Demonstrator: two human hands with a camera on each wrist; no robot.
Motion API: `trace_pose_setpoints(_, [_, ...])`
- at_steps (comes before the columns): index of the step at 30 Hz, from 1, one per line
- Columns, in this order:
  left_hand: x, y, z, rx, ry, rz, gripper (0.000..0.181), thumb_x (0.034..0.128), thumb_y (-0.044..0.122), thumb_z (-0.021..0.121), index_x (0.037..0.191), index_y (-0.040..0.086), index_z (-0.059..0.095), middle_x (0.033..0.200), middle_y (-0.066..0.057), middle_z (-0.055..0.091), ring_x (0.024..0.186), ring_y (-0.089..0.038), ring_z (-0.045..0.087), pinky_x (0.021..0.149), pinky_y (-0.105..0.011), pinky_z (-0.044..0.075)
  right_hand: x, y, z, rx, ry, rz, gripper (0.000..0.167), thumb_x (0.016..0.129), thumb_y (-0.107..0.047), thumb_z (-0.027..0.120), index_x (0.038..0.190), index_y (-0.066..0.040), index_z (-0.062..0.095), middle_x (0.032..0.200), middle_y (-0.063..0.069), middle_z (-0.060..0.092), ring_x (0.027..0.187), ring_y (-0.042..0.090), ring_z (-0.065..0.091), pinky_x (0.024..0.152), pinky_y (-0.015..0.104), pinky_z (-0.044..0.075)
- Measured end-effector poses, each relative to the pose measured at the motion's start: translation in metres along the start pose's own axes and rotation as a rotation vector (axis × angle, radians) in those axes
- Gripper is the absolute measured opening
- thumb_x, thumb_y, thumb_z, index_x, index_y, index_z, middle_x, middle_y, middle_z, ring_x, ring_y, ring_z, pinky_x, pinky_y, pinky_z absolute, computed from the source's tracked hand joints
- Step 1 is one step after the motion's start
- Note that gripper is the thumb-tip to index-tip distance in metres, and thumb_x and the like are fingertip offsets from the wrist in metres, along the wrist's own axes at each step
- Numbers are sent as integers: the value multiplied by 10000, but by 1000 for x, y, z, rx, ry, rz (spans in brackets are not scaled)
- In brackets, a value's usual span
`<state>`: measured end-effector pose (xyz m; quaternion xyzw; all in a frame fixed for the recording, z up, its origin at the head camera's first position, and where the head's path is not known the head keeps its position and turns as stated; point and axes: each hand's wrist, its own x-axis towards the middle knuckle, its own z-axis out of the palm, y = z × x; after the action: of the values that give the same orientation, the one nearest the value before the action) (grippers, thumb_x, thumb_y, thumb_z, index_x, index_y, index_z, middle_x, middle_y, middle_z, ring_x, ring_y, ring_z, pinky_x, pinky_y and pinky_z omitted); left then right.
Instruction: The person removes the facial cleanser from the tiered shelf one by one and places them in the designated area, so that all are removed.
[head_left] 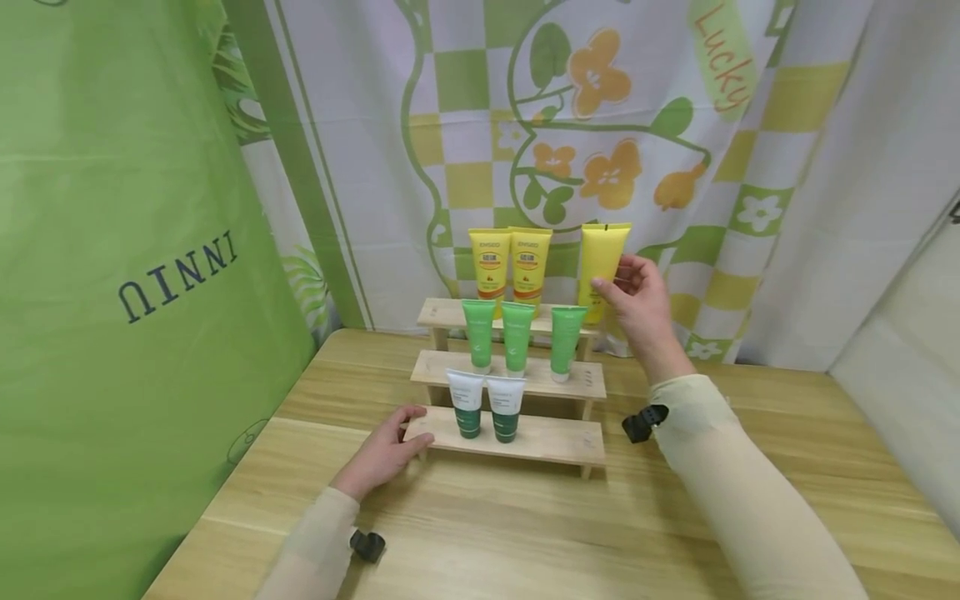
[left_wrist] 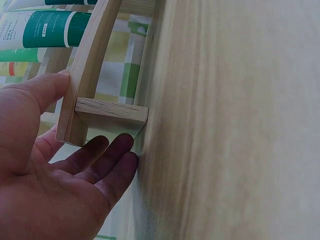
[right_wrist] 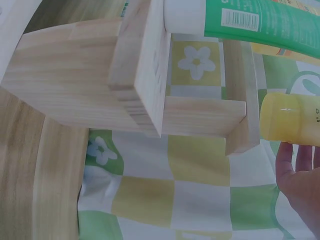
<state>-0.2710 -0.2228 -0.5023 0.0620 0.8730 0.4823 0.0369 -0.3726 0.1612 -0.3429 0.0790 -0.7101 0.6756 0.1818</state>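
Thumb and fingers of the right hand (head_left: 641,304) held a yellow tube (head_left: 602,260) in a narrow pinch, nearly upright and cap down, at the right end of the wooden stand's (head_left: 558,433) top tier; whether its cap touched the wood could not be told. At the wooden stand's lower left end, the left hand (head_left: 390,450) gripped the bottom tier between thumb and index finger (the other fingers curved loosely beneath the board). Two more yellow tubes (head_left: 529,258) stood on the wooden stand's top tier, toward its left. Three green tubes (head_left: 517,337) stood on its middle tier, two toward the left and one toward the right, and two white-and-dark-green tubes (head_left: 506,408) on its bottom tier. The wooden stand rested on a wood-grained table (head_left: 487,533), before a patterned curtain (head_left: 465,83) with orange flowers. Well to its left was a green sheet (head_left: 112,400) with dark letters.
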Motion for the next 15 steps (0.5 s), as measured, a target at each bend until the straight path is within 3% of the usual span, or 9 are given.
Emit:
trace_pose_setpoints(7, [2,-3,0,-16,-2,8,548,917,419,686,1361,148,512,1332,-97,541,1036,-210,602,848,-372,505,-3,-1,-5,8,-1,-1,490,879,-196,762,1263,-89,476,1149,42,552,1036,163,544,843,229,488])
trace_pose_setpoints(15, [1,-2,-1,-25,-7,0,550,912,437,686,1353,158,514,1342,-99,544,1065,-217,590,884,-406,497,-3,0,-13,1,18,34,497,872,-227,769,1248,-110,465,1161,39,538,1069,174,526,913,303,465])
